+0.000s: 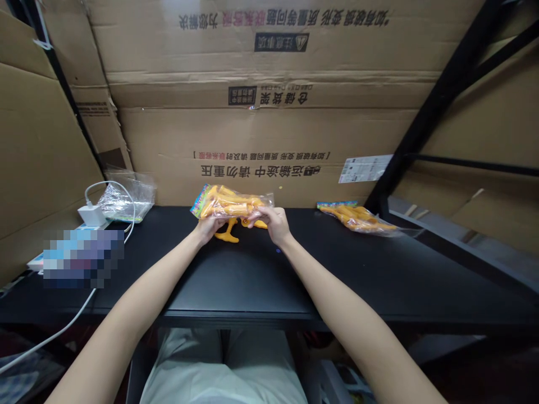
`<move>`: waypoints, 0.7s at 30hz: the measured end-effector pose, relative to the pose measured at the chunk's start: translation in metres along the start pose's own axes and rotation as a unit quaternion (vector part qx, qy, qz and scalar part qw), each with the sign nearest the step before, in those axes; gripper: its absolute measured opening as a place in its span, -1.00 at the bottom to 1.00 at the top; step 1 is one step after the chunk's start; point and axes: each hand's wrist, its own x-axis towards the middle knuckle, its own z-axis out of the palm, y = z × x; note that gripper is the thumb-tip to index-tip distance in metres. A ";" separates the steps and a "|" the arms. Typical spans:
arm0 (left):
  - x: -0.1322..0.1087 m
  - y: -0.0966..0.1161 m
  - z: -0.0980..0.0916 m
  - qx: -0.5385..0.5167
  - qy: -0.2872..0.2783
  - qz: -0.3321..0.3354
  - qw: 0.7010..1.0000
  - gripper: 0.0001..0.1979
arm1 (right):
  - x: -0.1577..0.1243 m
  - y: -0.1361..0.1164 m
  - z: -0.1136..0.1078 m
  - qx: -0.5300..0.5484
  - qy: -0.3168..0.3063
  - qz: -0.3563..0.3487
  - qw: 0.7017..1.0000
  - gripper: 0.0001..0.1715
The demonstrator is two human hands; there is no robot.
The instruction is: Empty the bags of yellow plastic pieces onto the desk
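Both hands hold up a clear plastic bag of orange plastic parts [233,203] with a colourful header strip at its left end. My left hand [209,229] grips its lower left side, fingers partly hidden behind the bag. At the bag's right end, my right hand [273,222] pinches the plastic between thumb and fingers. Beneath the bag, loose orange plastic pieces [228,233] lie on the black table, partly covered by the bag and hands. A second bag of orange parts [357,217] lies flat at the right, apart from my hands.
Crumpled clear plastic bags [128,196] lie at the back left. Near them stand a white charger [91,214] with a cable and a blurred-out flat object [83,258]. Cardboard walls [252,129] and black shelf posts [425,118] enclose the black table [244,286].
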 end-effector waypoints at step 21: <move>0.007 0.001 0.000 -0.183 0.107 -0.070 0.975 -0.63 | 0.018 0.037 -0.016 0.101 0.068 0.146 0.982 -0.78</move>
